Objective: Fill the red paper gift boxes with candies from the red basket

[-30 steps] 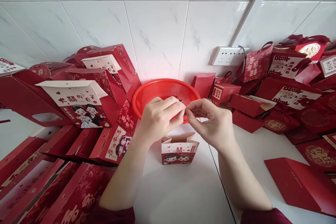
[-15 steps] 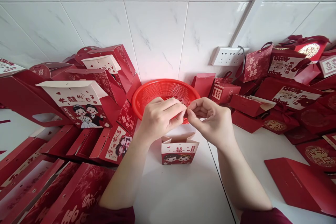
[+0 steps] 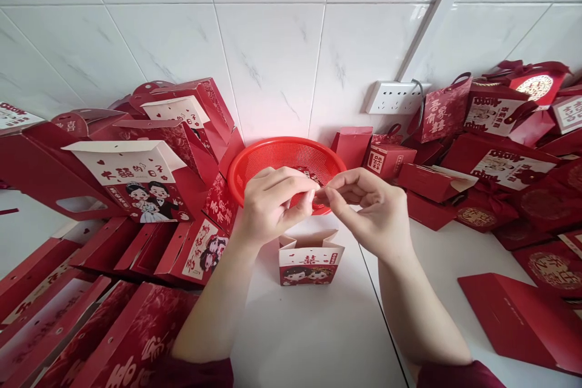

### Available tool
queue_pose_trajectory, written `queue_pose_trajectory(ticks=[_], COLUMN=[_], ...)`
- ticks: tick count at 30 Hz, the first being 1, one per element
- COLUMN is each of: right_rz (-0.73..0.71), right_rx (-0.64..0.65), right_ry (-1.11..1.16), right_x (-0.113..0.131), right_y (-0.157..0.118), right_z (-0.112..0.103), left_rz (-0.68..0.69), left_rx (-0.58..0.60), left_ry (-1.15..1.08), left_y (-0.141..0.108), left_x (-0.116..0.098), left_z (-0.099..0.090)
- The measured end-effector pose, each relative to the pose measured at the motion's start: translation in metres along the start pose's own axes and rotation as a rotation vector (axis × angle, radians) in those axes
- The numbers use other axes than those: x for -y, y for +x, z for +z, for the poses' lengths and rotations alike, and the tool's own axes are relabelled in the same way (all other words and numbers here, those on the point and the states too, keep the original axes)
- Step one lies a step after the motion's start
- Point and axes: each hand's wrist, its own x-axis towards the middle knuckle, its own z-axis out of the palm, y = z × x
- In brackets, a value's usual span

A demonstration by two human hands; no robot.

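My left hand (image 3: 271, 203) and my right hand (image 3: 373, 206) are raised above the near side of a red plastic mesh basket (image 3: 268, 157). Both are closed in a pinch, fingertips almost meeting, on something too small to make out. Just below them a small red and white paper gift box (image 3: 311, 267), printed with a cartoon couple, stands upright on the white table with its top open. Small dark red and white printed pieces show in the basket between my hands; my fingers hide the rest.
Red gift boxes (image 3: 150, 188) and bags crowd the left side, and more red boxes (image 3: 513, 163) are piled on the right. A flat red box (image 3: 518, 321) lies at the lower right. A white power strip (image 3: 395, 98) is against the tiled wall.
My fingertips have drawn slightly apart, the right hand shifting a little to the right. More of the basket's contents shows between them. The gift box stays where it was.
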Motion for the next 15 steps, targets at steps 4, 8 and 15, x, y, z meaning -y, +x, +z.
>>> queue_pose_trajectory(ticks=[4,8,15], right_rz=[-0.111,-0.131,-0.137], right_rx=[-0.033,-0.024,-0.030], right_ry=[-0.098,-0.127,-0.159], right_x=[0.0049,0.0035,0.0024], right_y=[-0.0035,-0.0034,-0.0024], right_z=[0.0034,0.0042,0.0045], left_rz=[0.031,0.050,0.093], left_rx=[0.006,0.019,0.049], left_ry=[0.052,0.092,0.181], left_y=[-0.0001,-0.0008,-0.0022], left_x=[0.0008,0.0014,0.0027], left_z=[0.0030,0.0038,0.0018])
